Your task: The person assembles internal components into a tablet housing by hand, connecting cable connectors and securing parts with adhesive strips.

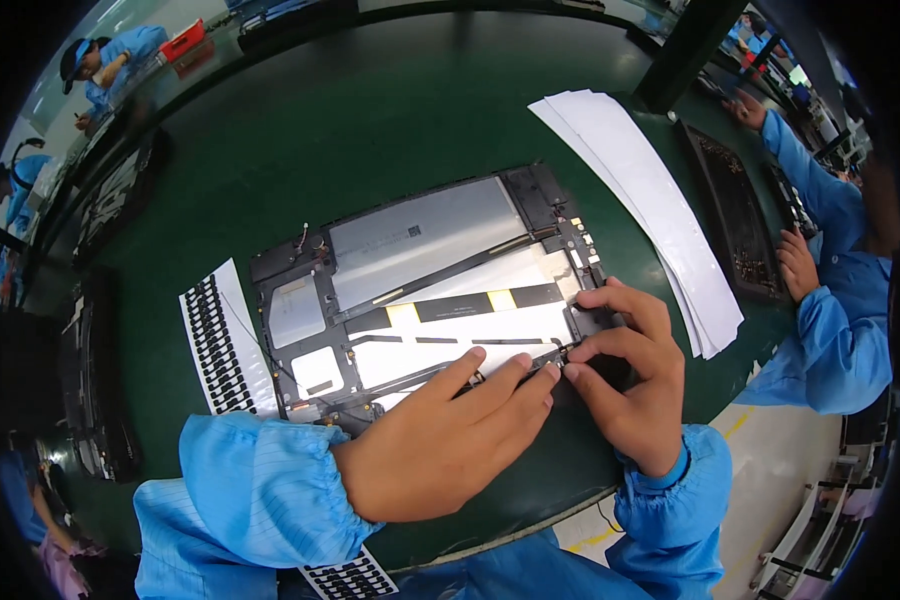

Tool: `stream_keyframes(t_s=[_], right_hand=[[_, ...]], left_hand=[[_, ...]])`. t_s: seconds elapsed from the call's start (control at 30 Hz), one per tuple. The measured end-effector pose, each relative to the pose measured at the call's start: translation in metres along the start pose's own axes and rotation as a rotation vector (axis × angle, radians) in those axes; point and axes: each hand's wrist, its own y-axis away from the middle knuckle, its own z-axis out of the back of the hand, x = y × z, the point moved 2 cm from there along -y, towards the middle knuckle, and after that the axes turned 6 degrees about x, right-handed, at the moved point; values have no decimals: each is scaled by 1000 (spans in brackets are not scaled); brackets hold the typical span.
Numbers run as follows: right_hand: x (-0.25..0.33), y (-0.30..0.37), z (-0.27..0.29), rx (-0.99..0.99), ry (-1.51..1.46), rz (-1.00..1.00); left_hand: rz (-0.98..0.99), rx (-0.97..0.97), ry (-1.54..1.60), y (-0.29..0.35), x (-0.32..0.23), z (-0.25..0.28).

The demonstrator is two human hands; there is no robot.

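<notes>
An opened tablet housing [425,245] lies on the green work table, with a grey battery [425,235] in its far part and a bright silver panel [450,350] in the near part. A black strip with two yellow patches crosses the silver panel. My left hand [435,440] rests over the near edge of the housing with its fingers stretched out. At the near right corner, my right hand [635,380] has thumb and index finger pinched at the housing's edge beside the left fingertips. Whatever small part sits between them is hidden.
A sheet of black stickers [220,340] lies left of the housing; another sheet [350,578] shows below my left sleeve. Long white sheets [640,210] and a black tray [732,210] lie to the right. A co-worker's arm [820,320] reaches in there. More black trays [98,380] stand left.
</notes>
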Motion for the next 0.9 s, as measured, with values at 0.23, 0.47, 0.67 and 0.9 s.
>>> stream_keyframes(t_s=[0.23, 0.47, 0.67, 0.9], right_hand=[[-6, 1, 4, 65, -169, -45], [-23, 11, 10, -147, -344, -338], [-19, -8, -14, 13, 74, -230], [-1, -39, 2, -128, -608, -291]], left_hand=[[18, 63, 53, 11, -2, 9], [542, -402, -18, 106, -12, 44], [708, -202, -2, 121, 17, 9], [658, -909, 270, 134, -1, 20]])
